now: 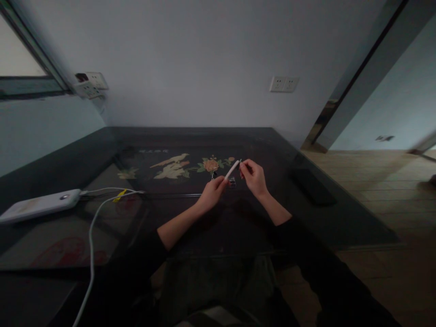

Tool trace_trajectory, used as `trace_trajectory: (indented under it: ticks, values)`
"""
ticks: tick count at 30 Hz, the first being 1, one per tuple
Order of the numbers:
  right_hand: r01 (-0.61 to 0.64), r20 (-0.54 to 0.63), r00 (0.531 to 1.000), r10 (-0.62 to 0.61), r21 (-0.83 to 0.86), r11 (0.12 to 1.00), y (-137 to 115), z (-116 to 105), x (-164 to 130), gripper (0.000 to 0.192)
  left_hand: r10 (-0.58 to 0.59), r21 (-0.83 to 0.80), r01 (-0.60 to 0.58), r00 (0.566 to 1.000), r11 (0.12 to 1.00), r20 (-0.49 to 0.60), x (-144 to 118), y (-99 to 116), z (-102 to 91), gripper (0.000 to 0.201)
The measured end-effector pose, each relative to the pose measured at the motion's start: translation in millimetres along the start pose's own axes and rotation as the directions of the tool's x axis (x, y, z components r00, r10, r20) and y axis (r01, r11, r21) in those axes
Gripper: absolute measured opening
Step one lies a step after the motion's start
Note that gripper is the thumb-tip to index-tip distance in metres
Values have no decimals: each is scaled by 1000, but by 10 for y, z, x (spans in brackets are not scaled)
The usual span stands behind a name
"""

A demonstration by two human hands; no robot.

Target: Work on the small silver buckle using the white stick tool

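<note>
My left hand (211, 192) grips the lower end of a thin white stick-like object (232, 169), which slants up to the right above the dark glass table (102, 213). My right hand (254, 176) pinches the stick's upper tip between thumb and fingers. Two small dark items (232, 182) lie on the glass just below the hands; what they are cannot be made out. Both forearms come out of dark sleeves.
A white power bank (39, 205) lies at the left with white cables (91, 231) running off the front edge. A dark flat object (311, 186) rests near the table's right edge. Wall sockets (284, 84) sit behind, wooden floor to the right.
</note>
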State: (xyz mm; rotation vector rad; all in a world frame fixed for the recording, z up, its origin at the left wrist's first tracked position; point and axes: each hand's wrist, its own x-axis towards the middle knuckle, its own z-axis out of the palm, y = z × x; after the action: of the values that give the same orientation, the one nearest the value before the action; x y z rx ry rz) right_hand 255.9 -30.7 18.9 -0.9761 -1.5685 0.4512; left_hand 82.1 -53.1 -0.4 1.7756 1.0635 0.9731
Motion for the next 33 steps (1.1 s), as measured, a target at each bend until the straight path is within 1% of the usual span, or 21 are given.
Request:
trace_trajectory:
  ticks: [4,7,13,17,21,27,30,33]
  values:
    - [-8,44,999,8,4,1000,-13,55,-50,30,-19,-31,18,1000,999,-17,7,36,-3,31]
    - [-1,49,999,1,0,1000,-18,73,-64,30,-26,-51,24,999,998,-28,7,47,1,30]
    - [-14,-52,999,15,19,1000,-13,5,-6,30,1,-45,0,1000,999,13,-12,27,22,33]
    - [-14,-81,997,15,17,1000,-12,-41,28,29,-11,-35,12,1000,999,27,-21,14,31,34]
    - [4,-35,999,-4,-2,1000,-13,-33,15,30,-8,-49,9,1000,999,22,-14,22,30,33]
    - [9,45,999,-8,-35,999,-33,51,-57,31,-13,-95,11,1000,995,-19,-1,44,24,31]
    - [2,52,999,0,-43,999,-41,83,-78,32,-16,-87,13,999,996,-31,1,46,16,31]
    - [-19,16,1000,19,-20,1000,-38,65,-63,33,-21,-66,20,1000,998,-20,-4,47,14,32]
